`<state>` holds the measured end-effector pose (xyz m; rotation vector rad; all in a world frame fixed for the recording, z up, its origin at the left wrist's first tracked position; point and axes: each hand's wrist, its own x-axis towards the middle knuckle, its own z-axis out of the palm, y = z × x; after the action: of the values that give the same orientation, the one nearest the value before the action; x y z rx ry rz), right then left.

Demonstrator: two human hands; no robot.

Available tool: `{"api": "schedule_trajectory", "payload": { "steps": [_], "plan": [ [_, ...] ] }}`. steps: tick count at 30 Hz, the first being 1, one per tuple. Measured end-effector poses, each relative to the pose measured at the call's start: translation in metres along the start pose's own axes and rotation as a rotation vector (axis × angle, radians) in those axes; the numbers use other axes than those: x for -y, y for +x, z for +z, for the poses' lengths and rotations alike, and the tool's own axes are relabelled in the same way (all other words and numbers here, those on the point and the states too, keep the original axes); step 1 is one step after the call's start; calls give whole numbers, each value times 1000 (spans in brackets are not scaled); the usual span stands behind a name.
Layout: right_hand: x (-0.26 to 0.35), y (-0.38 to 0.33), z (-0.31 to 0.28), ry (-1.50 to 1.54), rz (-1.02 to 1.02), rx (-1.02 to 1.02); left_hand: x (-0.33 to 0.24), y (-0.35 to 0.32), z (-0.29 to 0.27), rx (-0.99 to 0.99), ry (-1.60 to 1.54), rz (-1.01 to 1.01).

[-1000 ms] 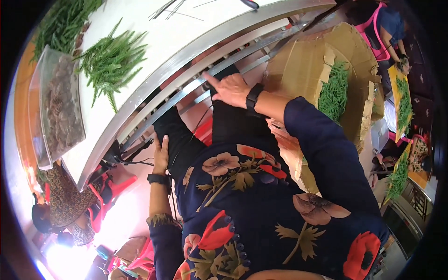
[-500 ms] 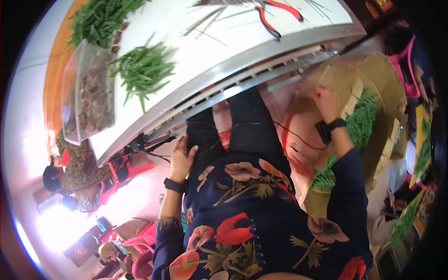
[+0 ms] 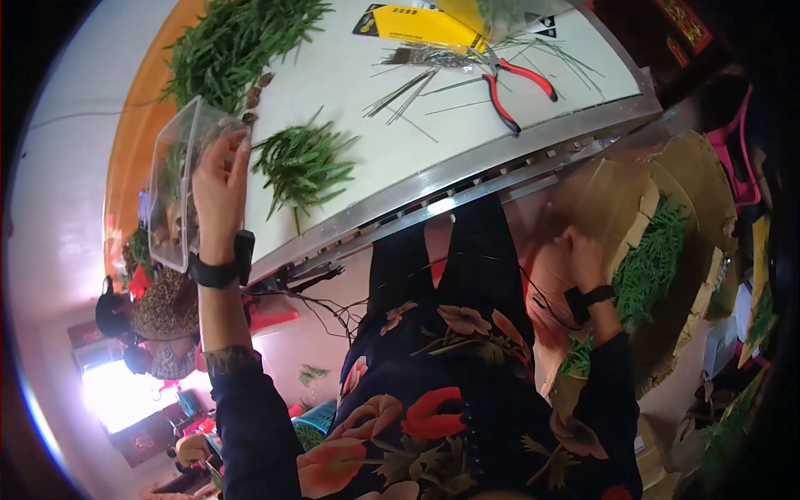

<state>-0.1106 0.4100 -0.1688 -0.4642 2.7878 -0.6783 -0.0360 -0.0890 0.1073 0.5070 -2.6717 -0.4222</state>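
My left hand (image 3: 219,187) is over the clear plastic box (image 3: 171,212) at the left edge of the table. Its fingers are bent in toward the thumb by the rim, beside brown pine cones; whatever they grip is hidden. My right hand (image 3: 581,257) is held low to the right of my legs, at the near side of a big cardboard box. Its fingers are curled closed, and I cannot make out anything in them. Artificial green sprigs (image 3: 304,165) lie in a small bunch on the white table, right of the plastic box.
Red-handled pliers (image 3: 508,86) lie beside thin wires (image 3: 404,93) and a yellow package (image 3: 421,27) on the table (image 3: 379,162). A large pile of green sprigs (image 3: 233,50) is at the far left. The cardboard box (image 3: 704,179) holds more sprigs. Dark cables hang under the table.
My left hand has moved from my lap up to the plastic box. My right hand stays low beside the cardboard box, still closed. The view has shifted, showing more of the table.
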Motion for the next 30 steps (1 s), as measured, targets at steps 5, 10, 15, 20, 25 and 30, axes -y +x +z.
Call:
{"api": "schedule_trajectory", "payload": {
  "steps": [5, 10, 15, 20, 25, 30],
  "plan": [
    [104, 12, -55, 365, -243, -230, -15, 15, 14, 89, -87, -76],
    [218, 62, -97, 332, -469, -369, 33, 21, 16, 18, -88, 19],
    [264, 101, -88, 16, -420, -278, 54, 44, -7, 213, -410, -277],
    [268, 123, -86, -77, -412, -174, 56, 73, -3, 343, -435, -403],
    [278, 123, -85, -246, -468, -141, 79, 106, 35, 378, -516, -461],
    [277, 118, -88, -179, -514, -118, 109, 132, 72, 361, 114, -230]
  ]
}}
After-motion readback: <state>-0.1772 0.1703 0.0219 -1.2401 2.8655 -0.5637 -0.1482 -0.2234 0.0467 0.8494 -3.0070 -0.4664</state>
